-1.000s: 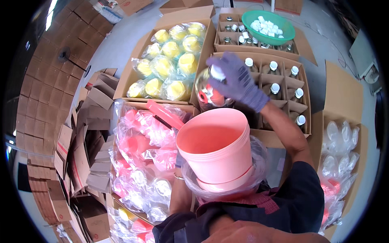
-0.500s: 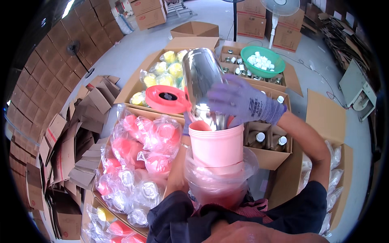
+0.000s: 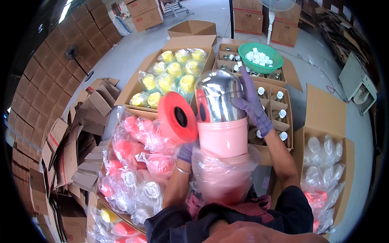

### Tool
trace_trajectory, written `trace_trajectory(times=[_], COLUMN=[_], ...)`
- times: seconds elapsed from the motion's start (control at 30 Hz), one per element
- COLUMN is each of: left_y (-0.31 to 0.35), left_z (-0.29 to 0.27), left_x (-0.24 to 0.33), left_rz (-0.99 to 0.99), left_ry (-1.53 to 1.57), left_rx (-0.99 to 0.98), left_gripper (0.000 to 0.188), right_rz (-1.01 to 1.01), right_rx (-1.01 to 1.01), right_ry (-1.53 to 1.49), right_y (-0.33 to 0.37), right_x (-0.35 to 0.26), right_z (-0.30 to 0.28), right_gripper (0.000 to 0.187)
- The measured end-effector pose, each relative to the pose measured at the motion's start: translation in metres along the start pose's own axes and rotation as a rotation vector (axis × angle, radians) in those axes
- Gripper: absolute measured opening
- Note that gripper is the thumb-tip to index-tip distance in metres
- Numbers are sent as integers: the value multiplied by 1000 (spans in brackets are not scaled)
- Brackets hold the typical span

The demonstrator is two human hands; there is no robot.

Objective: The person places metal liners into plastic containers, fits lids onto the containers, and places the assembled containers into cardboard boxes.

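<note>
Left hand (image 3: 187,152) beside pink container (image 3: 223,139), its grip hidden so cannot tell, red lid (image 3: 169,117) tilted at container's left, right hand (image 3: 253,106) fingers spread against silver flask (image 3: 219,95) standing in container's mouth, bottle carton's near edge (image 3: 264,156) just right of container, wide grey floor (image 3: 152,42) far beyond it.

The grey floor (image 3: 148,42) bears cartons (image 3: 248,22), loose cardboard (image 3: 60,152) — and a black fan (image 3: 71,52).

Base of silver flask (image 3: 221,99) hidden, white fan (image 3: 278,5) cut off
</note>
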State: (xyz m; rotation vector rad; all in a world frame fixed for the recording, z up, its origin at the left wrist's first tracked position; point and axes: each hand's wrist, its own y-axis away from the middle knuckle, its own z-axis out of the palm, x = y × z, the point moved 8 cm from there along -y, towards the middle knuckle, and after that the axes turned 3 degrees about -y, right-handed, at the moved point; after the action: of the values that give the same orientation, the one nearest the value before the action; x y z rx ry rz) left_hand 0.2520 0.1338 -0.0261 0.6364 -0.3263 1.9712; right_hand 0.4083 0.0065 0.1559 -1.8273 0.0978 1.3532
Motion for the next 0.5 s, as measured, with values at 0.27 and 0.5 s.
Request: trace_trajectory(times=[0.27, 0.5], left_y=[26, 32], left_z=[-33, -10], left_x=[-33, 113], left_rz=[-111, 556], left_ry=[197, -84], left_rx=[65, 312], left_gripper=[53, 48], right_rz=[567, 620], right_rx=[-354, -1025], right_ry=[-367, 210], right_y=[22, 29], right_x=[50, 68], right_z=[29, 64], right_gripper=[32, 34])
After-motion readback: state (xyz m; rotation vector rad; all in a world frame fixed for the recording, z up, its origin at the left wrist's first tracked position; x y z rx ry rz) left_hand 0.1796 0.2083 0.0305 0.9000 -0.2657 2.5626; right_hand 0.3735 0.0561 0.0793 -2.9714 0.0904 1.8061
